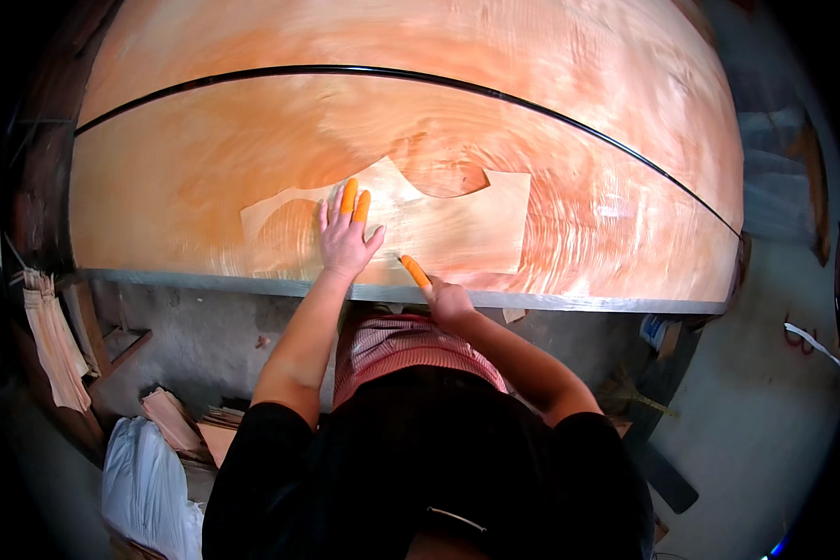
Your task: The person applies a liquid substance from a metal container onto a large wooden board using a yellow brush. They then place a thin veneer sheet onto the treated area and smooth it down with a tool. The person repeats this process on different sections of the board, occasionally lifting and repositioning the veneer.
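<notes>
On a large orange-toned wood veneer sheet [187, 215] lies a paler, irregular piece of veneer [467, 229] with curved cutouts in its edges. My left hand [347, 245] presses flat on that piece, fingers spread, with orange finger cots on two of them. Close to the near edge of the table, my right hand [446, 297] is curled, its forefinger in an orange cot and stretched toward the pale piece. A small dark tip shows just beyond that finger; the rest of whatever it belongs to is hidden in the hand.
A thin black strip [345, 70] bows across the sheet beyond my hands. Grey metal edging [607, 303] runs along the table front. Below left are a white plastic bag [145, 485] and veneer scraps [173, 420]; more veneer strips [51, 336] hang at the far left.
</notes>
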Available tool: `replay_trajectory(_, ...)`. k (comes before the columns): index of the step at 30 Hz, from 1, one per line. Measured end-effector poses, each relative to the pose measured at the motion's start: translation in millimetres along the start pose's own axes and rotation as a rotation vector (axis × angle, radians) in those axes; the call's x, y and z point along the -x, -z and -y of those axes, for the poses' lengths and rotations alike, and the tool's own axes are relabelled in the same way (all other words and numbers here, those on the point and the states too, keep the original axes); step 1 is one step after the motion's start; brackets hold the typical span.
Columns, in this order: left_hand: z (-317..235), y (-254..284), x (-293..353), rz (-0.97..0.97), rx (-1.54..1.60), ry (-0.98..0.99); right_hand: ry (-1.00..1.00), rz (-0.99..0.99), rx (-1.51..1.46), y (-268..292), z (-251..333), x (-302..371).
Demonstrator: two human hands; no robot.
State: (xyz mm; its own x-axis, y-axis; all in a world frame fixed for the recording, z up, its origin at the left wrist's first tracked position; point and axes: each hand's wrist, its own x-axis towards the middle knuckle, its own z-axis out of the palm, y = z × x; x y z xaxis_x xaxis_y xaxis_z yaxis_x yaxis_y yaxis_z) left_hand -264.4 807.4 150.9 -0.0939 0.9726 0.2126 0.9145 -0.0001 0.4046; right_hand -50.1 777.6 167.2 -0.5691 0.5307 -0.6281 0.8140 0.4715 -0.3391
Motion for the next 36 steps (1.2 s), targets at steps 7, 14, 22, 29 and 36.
replay_trajectory(7, -3, -1, -5, 0.034, 0.012, 0.001, 0.294, 0.167, 0.469, 78, -104, 13)
replay_trajectory(14, -2, -1, -5, 0.038, 0.024, 0.022, 0.361, 0.31, 0.468, 176, -192, 18)
replay_trajectory(22, 4, 5, -1, 0.036, 0.053, 0.052, 0.592, 0.077, 0.402, 170, -109, -24)
replay_trajectory(29, 7, 13, 3, 0.039, 0.131, 0.066, 0.79, 0.049, 0.449, 158, -44, -105)
replay_trajectory(36, 10, 10, 4, 0.07, 0.159, 0.08, 0.822, 0.109, 0.517, 159, -25, -123)
